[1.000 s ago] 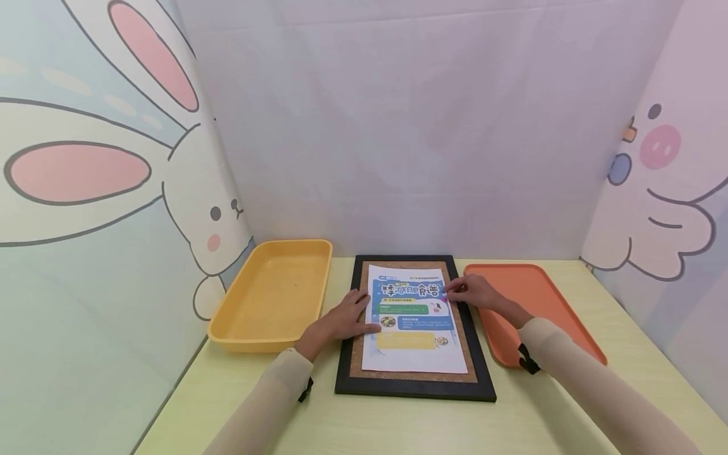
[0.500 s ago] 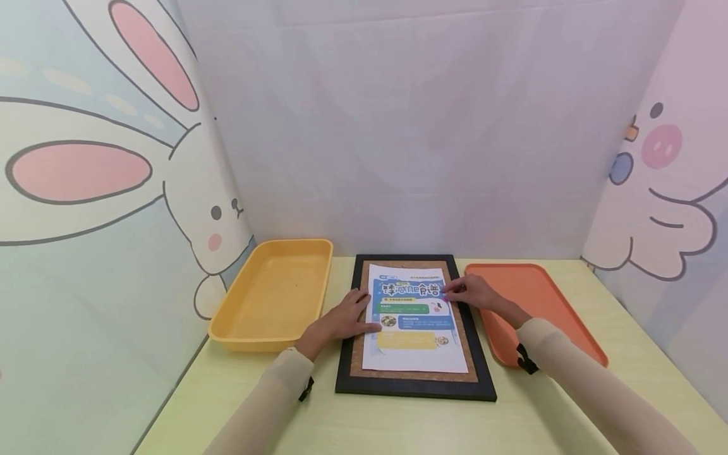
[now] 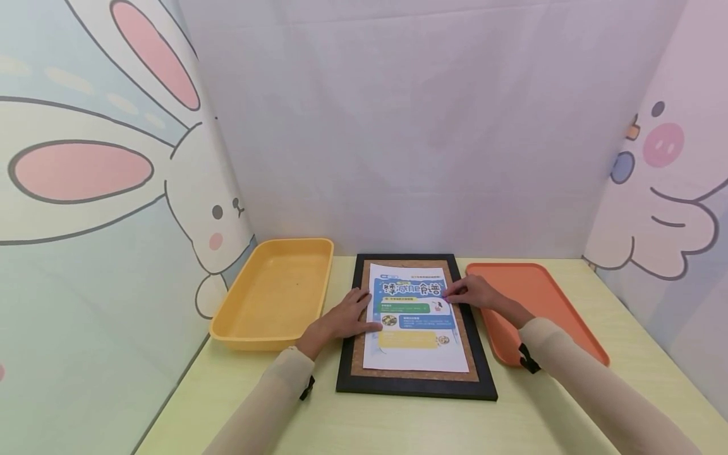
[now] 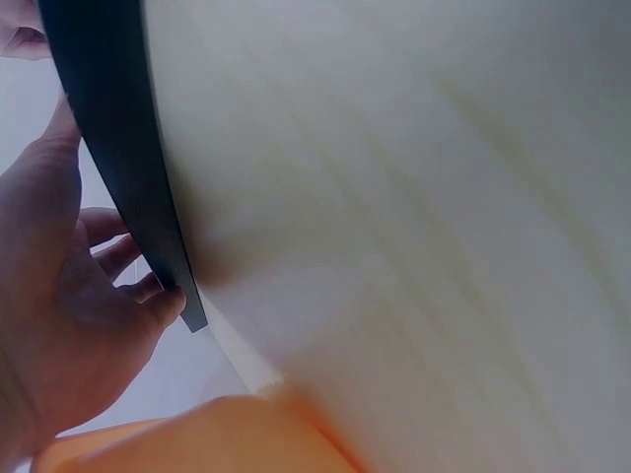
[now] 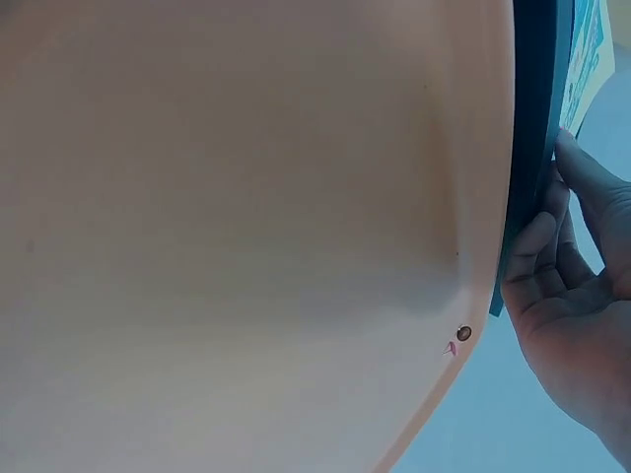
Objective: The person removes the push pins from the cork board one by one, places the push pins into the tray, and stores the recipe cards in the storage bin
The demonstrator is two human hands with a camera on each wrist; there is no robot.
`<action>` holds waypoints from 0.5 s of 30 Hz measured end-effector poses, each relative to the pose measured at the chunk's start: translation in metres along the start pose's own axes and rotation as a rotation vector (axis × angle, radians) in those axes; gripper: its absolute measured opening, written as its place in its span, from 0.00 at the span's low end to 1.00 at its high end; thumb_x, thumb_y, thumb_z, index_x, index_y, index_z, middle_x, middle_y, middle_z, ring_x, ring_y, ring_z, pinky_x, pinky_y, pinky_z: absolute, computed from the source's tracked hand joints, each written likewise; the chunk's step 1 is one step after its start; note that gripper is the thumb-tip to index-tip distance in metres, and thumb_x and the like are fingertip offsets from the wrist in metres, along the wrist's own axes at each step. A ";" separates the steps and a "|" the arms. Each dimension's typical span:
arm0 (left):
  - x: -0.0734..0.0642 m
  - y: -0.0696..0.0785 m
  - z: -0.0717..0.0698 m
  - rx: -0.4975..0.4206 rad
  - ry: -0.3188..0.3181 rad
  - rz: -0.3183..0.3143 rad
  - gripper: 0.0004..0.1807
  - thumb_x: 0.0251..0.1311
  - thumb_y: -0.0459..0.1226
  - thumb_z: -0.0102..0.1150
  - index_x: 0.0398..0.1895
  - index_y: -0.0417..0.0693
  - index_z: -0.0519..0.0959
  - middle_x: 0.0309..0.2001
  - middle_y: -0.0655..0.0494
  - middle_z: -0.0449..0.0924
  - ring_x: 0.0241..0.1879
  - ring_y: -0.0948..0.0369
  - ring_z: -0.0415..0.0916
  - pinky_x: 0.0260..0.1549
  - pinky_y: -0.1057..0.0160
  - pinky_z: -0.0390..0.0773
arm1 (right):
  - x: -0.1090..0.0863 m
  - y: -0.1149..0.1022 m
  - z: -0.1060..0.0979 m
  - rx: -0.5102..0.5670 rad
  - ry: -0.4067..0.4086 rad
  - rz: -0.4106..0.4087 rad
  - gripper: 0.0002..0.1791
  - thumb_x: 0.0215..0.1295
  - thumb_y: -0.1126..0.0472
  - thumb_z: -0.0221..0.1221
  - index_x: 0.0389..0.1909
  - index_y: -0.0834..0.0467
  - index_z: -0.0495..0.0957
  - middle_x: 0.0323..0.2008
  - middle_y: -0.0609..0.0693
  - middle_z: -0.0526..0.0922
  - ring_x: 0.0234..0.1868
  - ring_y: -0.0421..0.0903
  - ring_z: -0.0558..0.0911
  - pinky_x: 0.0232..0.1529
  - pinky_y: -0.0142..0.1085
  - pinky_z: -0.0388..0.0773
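A printed poster sheet (image 3: 418, 354) lies on a black-framed cork board (image 3: 421, 385) in the middle of the table. My left hand (image 3: 344, 316) rests on the board's left side with fingers spread, fingertips on the sheet's left edge. In the left wrist view, this hand (image 4: 79, 286) lies along the black frame (image 4: 128, 148). At the sheet's upper right edge my right hand (image 3: 478, 294) pinches a small pink pushpin (image 3: 446, 300), mostly hidden by the fingertips. The right wrist view shows the right hand (image 5: 582, 286) curled over the board's edge (image 5: 537, 108).
A yellow tray (image 3: 272, 344) stands left of the board. To the right is an orange tray (image 3: 546, 294); in the right wrist view a small round metallic thing (image 5: 463, 333) and a pink bit (image 5: 451, 348) lie in its corner. A pale cloth wall (image 3: 409, 126) rises behind.
Both hands stay in place on the board and sheet. The right fingertips shift only very slightly at the pin; the camera view drifts a little.
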State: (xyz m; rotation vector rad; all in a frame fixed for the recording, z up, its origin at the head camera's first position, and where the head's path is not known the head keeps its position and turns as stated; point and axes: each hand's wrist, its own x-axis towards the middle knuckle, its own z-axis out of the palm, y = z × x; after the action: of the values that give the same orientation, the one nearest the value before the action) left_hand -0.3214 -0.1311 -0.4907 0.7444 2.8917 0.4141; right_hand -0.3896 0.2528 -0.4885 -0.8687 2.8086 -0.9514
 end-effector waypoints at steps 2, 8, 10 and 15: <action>0.000 0.000 0.000 0.001 -0.002 -0.003 0.57 0.64 0.70 0.56 0.83 0.41 0.54 0.83 0.44 0.47 0.82 0.47 0.43 0.76 0.47 0.57 | 0.000 0.000 0.001 -0.005 0.001 -0.008 0.10 0.66 0.61 0.71 0.45 0.60 0.91 0.43 0.55 0.91 0.32 0.42 0.78 0.29 0.29 0.69; 0.000 0.000 0.001 -0.005 -0.009 -0.015 0.56 0.64 0.70 0.56 0.82 0.41 0.55 0.83 0.45 0.47 0.82 0.47 0.42 0.76 0.47 0.57 | -0.001 0.000 0.002 -0.010 0.005 -0.012 0.08 0.66 0.61 0.71 0.43 0.59 0.91 0.40 0.52 0.91 0.30 0.42 0.77 0.28 0.29 0.68; -0.001 0.001 0.001 -0.007 -0.007 -0.014 0.56 0.64 0.70 0.56 0.82 0.41 0.55 0.83 0.45 0.48 0.82 0.46 0.42 0.76 0.46 0.57 | -0.001 0.000 0.003 -0.010 0.006 -0.007 0.07 0.67 0.61 0.70 0.42 0.58 0.91 0.40 0.52 0.91 0.31 0.42 0.77 0.29 0.29 0.69; -0.001 0.001 0.000 0.002 0.002 -0.006 0.56 0.64 0.69 0.57 0.82 0.40 0.55 0.83 0.44 0.48 0.82 0.46 0.43 0.76 0.46 0.57 | 0.000 0.001 0.005 -0.012 0.012 0.010 0.07 0.67 0.59 0.70 0.42 0.57 0.91 0.41 0.52 0.90 0.34 0.42 0.78 0.30 0.29 0.71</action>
State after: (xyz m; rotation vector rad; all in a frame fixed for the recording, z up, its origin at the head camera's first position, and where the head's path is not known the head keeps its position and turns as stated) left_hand -0.3201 -0.1305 -0.4898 0.7362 2.8958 0.4122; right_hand -0.3889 0.2507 -0.4925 -0.8531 2.8288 -0.9423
